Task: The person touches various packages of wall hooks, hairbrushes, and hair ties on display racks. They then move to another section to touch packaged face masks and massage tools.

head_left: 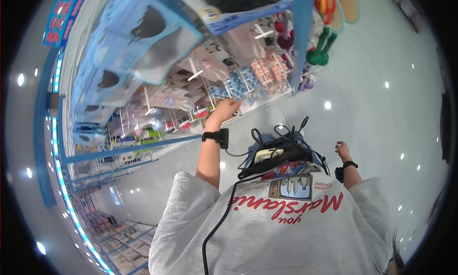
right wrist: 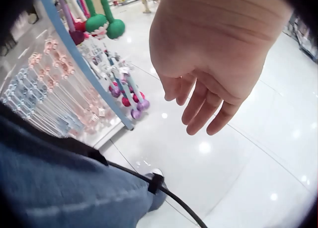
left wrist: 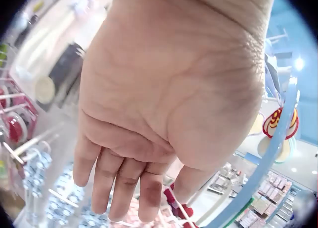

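My left hand [head_left: 224, 112] reaches in front of the shelf rack, nearest to blue-and-white knobbly pieces with cords [head_left: 237, 82] hanging from hooks. In the left wrist view, the left hand [left wrist: 169, 99] shows its palm with loosely bent fingers and holds nothing. Its fingertips overlap pink knobbly pieces [left wrist: 135, 215] and lie beside blue-and-white ones [left wrist: 67, 195]. Away from the rack, my right hand [head_left: 342, 151] hangs low over the floor. The right wrist view shows that right hand [right wrist: 213, 64] relaxed, with nothing in its fingers.
Blue bags [head_left: 164, 46] hang on the rack at upper left. A blue post [head_left: 301, 31] marks the rack's end, with green balls on stems [head_left: 320, 55] beyond it. A black cable [right wrist: 174, 198] crosses near my leg. Glossy white tiles [head_left: 362, 98] make up the floor.
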